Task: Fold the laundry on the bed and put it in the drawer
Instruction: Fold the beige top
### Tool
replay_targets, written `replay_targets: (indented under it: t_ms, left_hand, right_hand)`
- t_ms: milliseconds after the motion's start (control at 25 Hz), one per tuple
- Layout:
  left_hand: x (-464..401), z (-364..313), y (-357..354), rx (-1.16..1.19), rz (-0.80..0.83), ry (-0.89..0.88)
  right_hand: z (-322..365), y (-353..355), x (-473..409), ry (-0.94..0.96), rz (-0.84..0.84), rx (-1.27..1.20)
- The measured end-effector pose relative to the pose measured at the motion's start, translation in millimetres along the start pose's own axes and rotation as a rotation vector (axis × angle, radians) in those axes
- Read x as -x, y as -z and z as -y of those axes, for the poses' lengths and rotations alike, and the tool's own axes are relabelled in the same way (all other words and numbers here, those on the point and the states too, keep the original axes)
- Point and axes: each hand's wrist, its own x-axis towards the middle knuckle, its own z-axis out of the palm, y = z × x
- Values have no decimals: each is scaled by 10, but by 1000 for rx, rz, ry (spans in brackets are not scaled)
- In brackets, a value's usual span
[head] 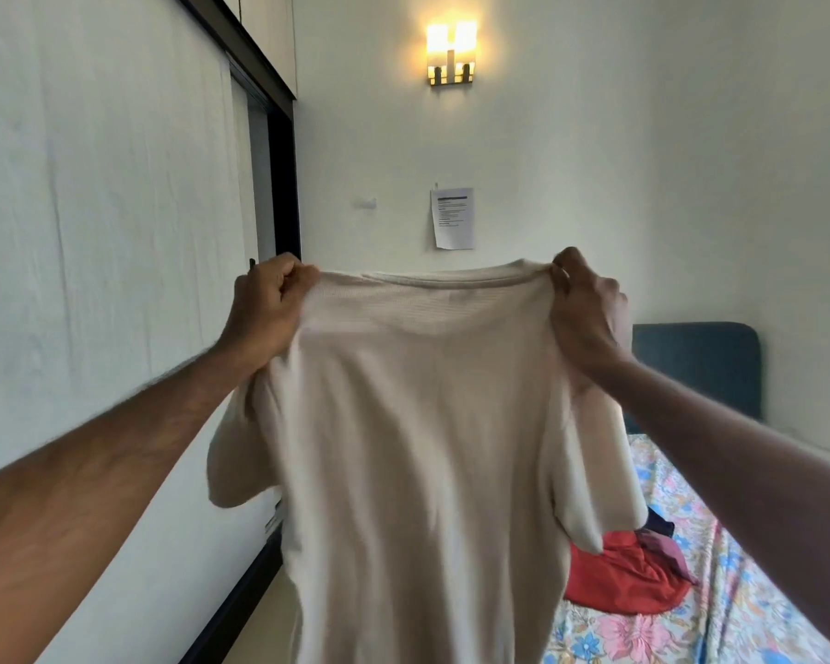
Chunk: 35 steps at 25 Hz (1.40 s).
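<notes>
While both forearms reach forward from the near edge of the view, each hand pinches one shoulder of the cream T-shirt and holds it up at roughly head height. The left hand curls its fingers and thumb round the left shoulder seam; the right hand grips the right shoulder seam in the same way. The collar edge stretches nearly taut between the two grips, so the body of the garment hangs straight down under its own weight and the short sleeves droop at either side. This hold probably serves to shake out creases and square the shirt before it is laid down for folding. The lower hem runs out of view at the bottom.

To the near right lies the bed with its floral sheet, and on it sits a pile of unfolded laundry, red on top with darker pieces just beyond. Folding therefore appears to be at an early stage. Farther right stands a blue headboard. A wardrobe with pale sliding panels lines the left side. On the far wall hang a sheet of paper and, above it, a lit wall lamp. No drawer is visible.
</notes>
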Motion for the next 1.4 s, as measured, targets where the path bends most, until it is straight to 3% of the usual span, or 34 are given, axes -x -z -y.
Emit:
replay_targets:
  t_ms: [80,200,440,840,1000,1120,1240,1400]
  left_hand:
    - [-43,-16,95,-25,80,-36]
    - [-89,-21,231,-7,188,-5]
    - [118,-296,-42,10,-123,-78]
    - [-380,-1099,888,482,459,118]
    - [-612,-1094,844,515,538,135]
    - [-455,-746,274,491,586,202]
    - [160,-116,-547,515,695,380]
    - [1271,897,-1808,378,764,583]
  right_hand:
    - [-56,101,51,105,-50,57]
    - [-188,351,-15,99,-60,83]
    - [-106,697,11,78,-135,-52]
    - [178,2244,-416,186,83,-95]
    - [273,2628,-712,209,174,-122]
    - [-55,2252,-696,193,281,-126]
    - [-884,1513,-219,91,506,-147]
    - [-2208,238,745,-34,808,121]
